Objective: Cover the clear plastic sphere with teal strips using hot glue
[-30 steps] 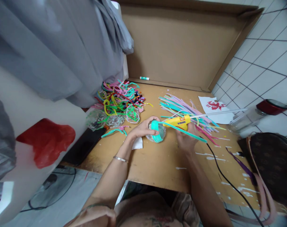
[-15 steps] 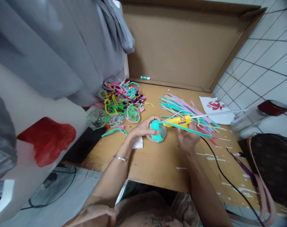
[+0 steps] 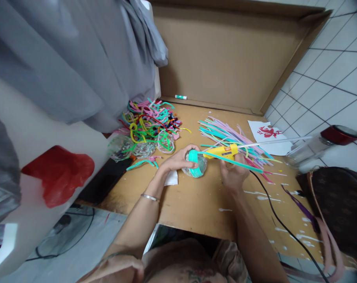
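Note:
My left hand [image 3: 182, 158] is closed around a small clear round container [image 3: 204, 168] above the table. A turquoise pipe cleaner [image 3: 197, 169] is wound around the container, and its loose end stretches right, past my other hand. My right hand [image 3: 235, 171] grips a yellow glue gun [image 3: 222, 151] by its handle. The gun's nozzle points left at the wound band, and a long clear glue stick [image 3: 272, 141] sticks out of its back. Whether the nozzle touches the band I cannot tell.
Straight pipe cleaners [image 3: 225, 131] lie behind the gun. Tangled ones [image 3: 154, 118] are piled at left beside clear containers [image 3: 144, 149]. A black cord [image 3: 272, 212] trails to the right, near a brown bag [image 3: 334, 208] and a red-lidded bottle [image 3: 308, 151]. A cardboard wall [image 3: 219, 55] stands behind.

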